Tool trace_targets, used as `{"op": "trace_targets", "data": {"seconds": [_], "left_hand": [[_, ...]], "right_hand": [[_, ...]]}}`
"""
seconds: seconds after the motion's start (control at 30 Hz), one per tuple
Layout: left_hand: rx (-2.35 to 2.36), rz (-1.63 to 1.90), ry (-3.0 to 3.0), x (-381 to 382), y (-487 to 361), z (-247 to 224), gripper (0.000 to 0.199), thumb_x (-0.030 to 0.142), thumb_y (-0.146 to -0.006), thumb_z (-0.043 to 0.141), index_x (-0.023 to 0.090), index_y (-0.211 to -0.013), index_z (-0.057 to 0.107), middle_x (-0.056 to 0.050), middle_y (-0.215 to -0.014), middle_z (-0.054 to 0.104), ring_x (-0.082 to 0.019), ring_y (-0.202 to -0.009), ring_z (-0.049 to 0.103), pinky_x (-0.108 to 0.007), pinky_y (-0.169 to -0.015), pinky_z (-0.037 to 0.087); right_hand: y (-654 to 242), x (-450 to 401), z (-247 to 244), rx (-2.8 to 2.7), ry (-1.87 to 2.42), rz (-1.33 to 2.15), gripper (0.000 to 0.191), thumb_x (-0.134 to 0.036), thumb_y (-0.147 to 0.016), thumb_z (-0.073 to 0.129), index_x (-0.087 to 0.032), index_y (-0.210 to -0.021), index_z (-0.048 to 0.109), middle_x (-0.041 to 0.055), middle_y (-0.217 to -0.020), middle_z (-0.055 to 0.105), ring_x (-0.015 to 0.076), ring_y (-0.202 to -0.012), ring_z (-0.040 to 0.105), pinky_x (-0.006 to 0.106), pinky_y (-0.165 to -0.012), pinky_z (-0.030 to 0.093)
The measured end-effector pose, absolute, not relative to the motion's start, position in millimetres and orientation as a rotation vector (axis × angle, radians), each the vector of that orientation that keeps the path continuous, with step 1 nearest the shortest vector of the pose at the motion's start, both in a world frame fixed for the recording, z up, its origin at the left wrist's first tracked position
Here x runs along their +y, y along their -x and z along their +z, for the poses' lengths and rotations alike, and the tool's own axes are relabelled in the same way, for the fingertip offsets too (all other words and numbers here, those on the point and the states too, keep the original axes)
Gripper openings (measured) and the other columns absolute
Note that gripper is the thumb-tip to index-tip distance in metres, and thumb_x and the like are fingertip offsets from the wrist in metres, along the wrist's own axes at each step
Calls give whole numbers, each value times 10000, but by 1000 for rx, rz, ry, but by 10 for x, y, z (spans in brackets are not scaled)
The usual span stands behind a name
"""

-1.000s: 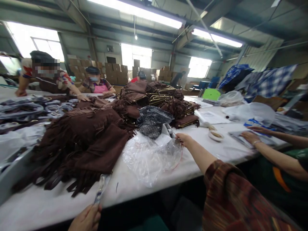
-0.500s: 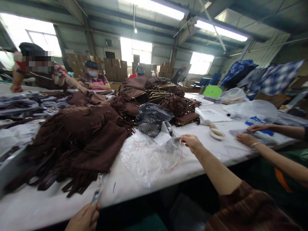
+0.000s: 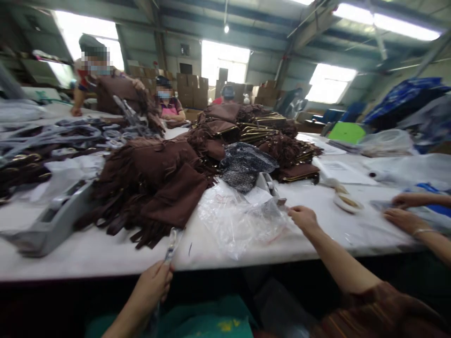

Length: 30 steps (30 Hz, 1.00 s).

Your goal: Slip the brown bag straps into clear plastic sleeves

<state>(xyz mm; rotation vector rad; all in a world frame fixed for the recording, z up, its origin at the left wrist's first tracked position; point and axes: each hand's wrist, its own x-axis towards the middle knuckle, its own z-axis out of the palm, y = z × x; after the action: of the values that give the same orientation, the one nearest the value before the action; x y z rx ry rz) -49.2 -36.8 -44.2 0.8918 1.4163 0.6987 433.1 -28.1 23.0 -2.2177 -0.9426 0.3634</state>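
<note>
My left hand (image 3: pixel 155 280) is closed around a narrow strip in clear plastic (image 3: pixel 171 246), below the table's front edge; the strip reaches up to a brown fringed bag (image 3: pixel 174 197). My right hand (image 3: pixel 303 218) is closed in a pinch beside the metal tip of a grey tape dispenser (image 3: pixel 267 184). What its fingertips hold is too small to make out. Crumpled clear plastic (image 3: pixel 234 220) lies on the white table between my hands. Dark bubble-like wrap (image 3: pixel 243 164) sits behind it.
A second tape dispenser (image 3: pixel 52 225) stands left. Brown bags with gold zips (image 3: pixel 260 126) are heaped behind. A tape roll (image 3: pixel 348 203) lies right, near another person's hands (image 3: pixel 405 213). Two people (image 3: pixel 97 70) (image 3: pixel 169 101) are across the table.
The view has swung left. My right hand is a little farther from the dispenser's tip. The person at the far left now holds up a brown bag with grey straps.
</note>
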Motion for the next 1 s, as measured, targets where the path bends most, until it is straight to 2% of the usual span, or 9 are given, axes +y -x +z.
{"op": "trace_targets", "data": {"seconds": [0.1, 0.17, 0.27, 0.37, 0.53, 0.73, 1.0], "left_hand": [[1425, 696, -962, -407, 446, -315, 387, 583, -729, 522, 201, -726, 459, 107, -494, 341, -55, -363, 309, -178, -356, 233], [1441, 692, -1012, -418, 421, -247, 315, 506, -800, 456, 202, -720, 450, 100, -501, 339, -59, -363, 310, -187, -366, 225], [1522, 663, -1192, -435, 417, -187, 269, 384, -866, 384, 189, -709, 482, 75, -507, 381, -74, -393, 355, -214, -417, 271], [1625, 622, -1505, -462, 446, -157, 287, 283, -884, 363, 168, -686, 536, 16, -558, 506, -108, -507, 460, -250, -530, 343], [1738, 576, -1818, -496, 483, -153, 333, 267, -922, 345, 143, -742, 597, -76, -715, 640, -158, -662, 563, -284, -636, 379], [1808, 442, -1937, -516, 493, -147, 355, 260, -948, 302, 120, -856, 615, -141, -818, 679, -204, -755, 643, -308, -698, 436], [1842, 288, -1954, -505, 552, -109, 359, 301, -958, 284, 127, -937, 597, -159, -869, 684, -238, -828, 675, -344, -743, 487]], "right_hand": [[-4085, -411, 437, -964, 2049, 123, 244, -342, -699, 640, -152, -839, 704, 39, -621, 643, 173, -575, 580, 273, -554, 433], [-3685, -464, 561, -1074, 1870, 161, 298, -401, -711, 660, -173, -896, 708, 33, -644, 643, 167, -579, 575, 272, -564, 441], [-2811, -527, 628, -1423, 1579, 606, 217, -395, -717, 671, -190, -784, 698, 29, -630, 629, 149, -555, 548, 253, -535, 435], [-1936, -504, 494, -1641, 1372, 1108, 180, -360, -746, 643, -187, -718, 682, 28, -647, 645, 128, -545, 537, 233, -521, 417], [-1098, -264, 140, -1484, 1289, 1455, 210, -370, -716, 646, -170, -657, 632, -28, -525, 562, 82, -445, 438, 209, -454, 342], [-874, -78, -74, -1403, 1439, 1426, 218, -379, -652, 674, -174, -612, 612, -37, -483, 548, 92, -440, 456, 217, -458, 342], [-898, -31, -201, -1544, 1599, 1253, 224, -387, -697, 648, -179, -614, 636, -18, -529, 598, 102, -478, 507, 204, -454, 349]]}}
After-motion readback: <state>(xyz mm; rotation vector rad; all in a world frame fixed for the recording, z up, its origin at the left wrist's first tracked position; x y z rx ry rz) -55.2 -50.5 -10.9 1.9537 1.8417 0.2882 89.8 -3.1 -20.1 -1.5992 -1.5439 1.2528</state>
